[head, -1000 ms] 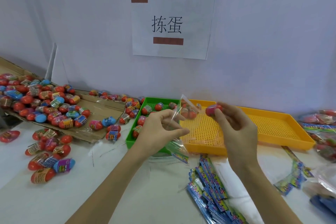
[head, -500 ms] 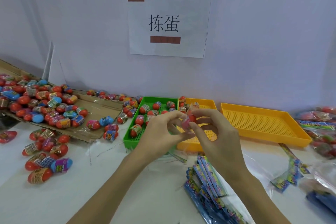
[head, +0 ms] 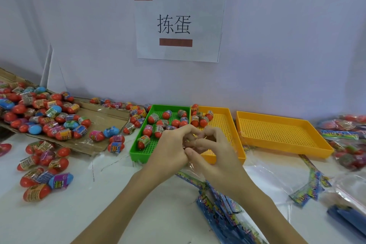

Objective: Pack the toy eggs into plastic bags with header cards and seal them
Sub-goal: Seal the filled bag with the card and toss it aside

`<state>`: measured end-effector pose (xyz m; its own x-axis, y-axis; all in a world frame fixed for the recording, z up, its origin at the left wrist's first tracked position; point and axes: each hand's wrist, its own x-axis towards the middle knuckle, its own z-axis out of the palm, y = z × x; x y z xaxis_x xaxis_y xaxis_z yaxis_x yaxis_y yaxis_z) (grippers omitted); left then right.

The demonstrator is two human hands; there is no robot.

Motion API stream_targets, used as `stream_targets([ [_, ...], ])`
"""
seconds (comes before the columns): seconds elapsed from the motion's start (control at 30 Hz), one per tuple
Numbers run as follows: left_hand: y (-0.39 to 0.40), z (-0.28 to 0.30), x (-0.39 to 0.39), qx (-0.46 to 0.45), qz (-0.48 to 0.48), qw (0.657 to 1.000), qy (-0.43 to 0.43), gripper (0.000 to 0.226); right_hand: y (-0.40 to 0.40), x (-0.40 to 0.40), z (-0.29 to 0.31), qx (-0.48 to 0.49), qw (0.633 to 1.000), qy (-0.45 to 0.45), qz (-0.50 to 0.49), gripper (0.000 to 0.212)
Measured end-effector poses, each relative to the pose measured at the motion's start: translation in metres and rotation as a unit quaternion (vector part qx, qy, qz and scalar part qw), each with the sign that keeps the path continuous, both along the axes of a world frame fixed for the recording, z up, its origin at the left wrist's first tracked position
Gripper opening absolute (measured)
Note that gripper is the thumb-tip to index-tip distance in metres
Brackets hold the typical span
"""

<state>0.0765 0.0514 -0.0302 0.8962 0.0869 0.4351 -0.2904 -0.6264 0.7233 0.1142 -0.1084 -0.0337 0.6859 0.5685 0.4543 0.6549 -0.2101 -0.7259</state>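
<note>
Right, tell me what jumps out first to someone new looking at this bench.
The heap of red and blue toy eggs on flattened cardboard at far left grabs the eye, spilling onto the white table. In the middle, the left hand and right hand meet around a clear plastic bag in front of the green tray. On the wall above hangs a white paper sign.

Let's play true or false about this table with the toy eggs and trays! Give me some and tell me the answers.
1. The green tray has toy eggs in it. True.
2. The far-right yellow tray is full of eggs. False: no eggs lie in it.
3. Both hands, left hand and right hand, are together over the trays. True.
4. The paper sign lies flat on the table. False: it hangs on the wall.
</note>
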Motion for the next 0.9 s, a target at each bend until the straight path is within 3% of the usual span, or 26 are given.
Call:
stream_targets([
  [0.17, 0.001, 0.0, 0.003, -0.035, 0.01, 0.999, -0.009, 0.029, -0.006, 0.006, 0.005, 0.072, 0.995, -0.039, -0.059, 0.01],
  [0.33, 0.008, 0.0, 0.005, -0.036, 0.062, 0.997, 0.016, 0.036, -0.009, 0.013, 0.008, 0.136, 0.985, -0.046, -0.097, 0.017],
  [0.43, 0.015, 0.002, 0.006, -0.108, 0.11, 0.987, 0.039, 0.038, -0.013, 0.017, 0.004, 0.124, 0.985, -0.035, -0.114, 0.019],
  [0.57, 0.025, 0.006, 0.004, -0.344, 0.109, 0.93, 0.071, 0.047, -0.013, 0.025, 0.001, 0.061, 0.987, -0.034, -0.145, 0.023],
  [0.63, 0.031, 0.009, 0.004, -0.405, 0.084, 0.907, 0.08, 0.045, -0.008, 0.037, 0.005, 0.004, 0.988, -0.028, -0.152, 0.026],
  [0.73, 0.037, 0.01, 0.005, -0.432, 0.07, 0.895, 0.085, 0.041, 0.004, 0.059, 0.01, -0.102, 0.99, 0.006, -0.097, 0.038],
  [0.9, 0.037, 0.008, 0.005, -0.403, 0.063, 0.911, 0.067, 0.045, 0.028, 0.101, 0.015, -0.24, 0.964, -0.051, -0.103, 0.057],
])
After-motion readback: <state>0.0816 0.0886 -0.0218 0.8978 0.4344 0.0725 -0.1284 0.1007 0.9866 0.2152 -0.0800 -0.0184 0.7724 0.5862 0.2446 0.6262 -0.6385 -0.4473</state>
